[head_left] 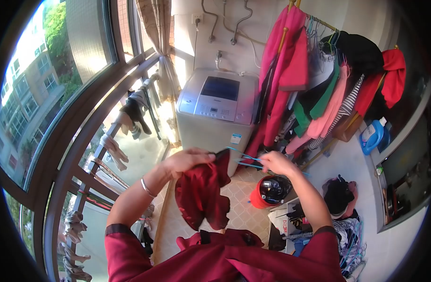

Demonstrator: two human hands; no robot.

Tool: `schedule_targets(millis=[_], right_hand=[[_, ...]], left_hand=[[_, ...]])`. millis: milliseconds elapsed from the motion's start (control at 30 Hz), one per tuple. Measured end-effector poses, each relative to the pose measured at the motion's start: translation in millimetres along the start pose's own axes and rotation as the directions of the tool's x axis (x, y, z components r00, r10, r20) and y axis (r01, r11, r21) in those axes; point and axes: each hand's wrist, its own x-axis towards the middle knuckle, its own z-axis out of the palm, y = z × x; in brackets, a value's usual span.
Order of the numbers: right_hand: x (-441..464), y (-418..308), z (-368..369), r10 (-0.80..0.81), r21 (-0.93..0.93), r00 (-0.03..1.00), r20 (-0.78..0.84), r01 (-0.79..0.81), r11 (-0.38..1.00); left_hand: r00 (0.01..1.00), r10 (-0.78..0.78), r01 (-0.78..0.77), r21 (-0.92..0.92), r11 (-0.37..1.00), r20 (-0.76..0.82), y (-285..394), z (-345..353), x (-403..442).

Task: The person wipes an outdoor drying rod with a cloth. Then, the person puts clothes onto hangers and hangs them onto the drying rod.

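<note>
A dark red garment [202, 195] with a blackish edge hangs down from my left hand [189, 160], whose fingers are closed on its upper part. My right hand [277, 163] grips a thin light-blue clothes hanger [246, 156] to the right of it. The hanger's far end reaches the garment's dark upper edge; whether it is inside the cloth I cannot tell. Both hands are raised in front of my chest, above the tiled floor [246, 207].
A washing machine [220, 101] stands ahead. Clothes crowd a rack, among them a pink garment [295, 61]. A red bucket [259, 196] is on the floor, a blue detergent bottle [371, 136] at the right. Socks [114, 150] hang along the window rail on the left.
</note>
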Motion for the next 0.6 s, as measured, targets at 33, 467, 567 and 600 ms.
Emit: schedule_targets(millis=[33, 467, 567, 600], right_hand=[[-6.3, 13.5, 4.0, 0.092, -0.132, 0.996, -0.023, -0.094, 0.987], [-119.8, -35.4, -53.9, -0.065, 0.588, 0.996, -0.061, 0.089, 0.804], [-103.5, -54.8, -42.2, -0.109, 0.640, 0.991, -0.081, 0.136, 0.757], [-91.1, -57.3, -33.5, -0.121, 0.629, 0.980, -0.159, 0.195, 0.753]], left_hand=[[0.996, 0.011, -0.018, -0.080, 0.997, -0.089, -0.6, -7.3, -1.8], [0.983, 0.087, -0.117, -0.190, 0.975, -0.160, 15.6, -24.9, -20.1], [0.988, 0.119, -0.128, -0.092, 0.987, -0.097, 23.2, -11.9, -17.4], [0.979, 0.196, -0.188, 0.115, 0.975, -0.057, 29.7, -0.2, -19.0]])
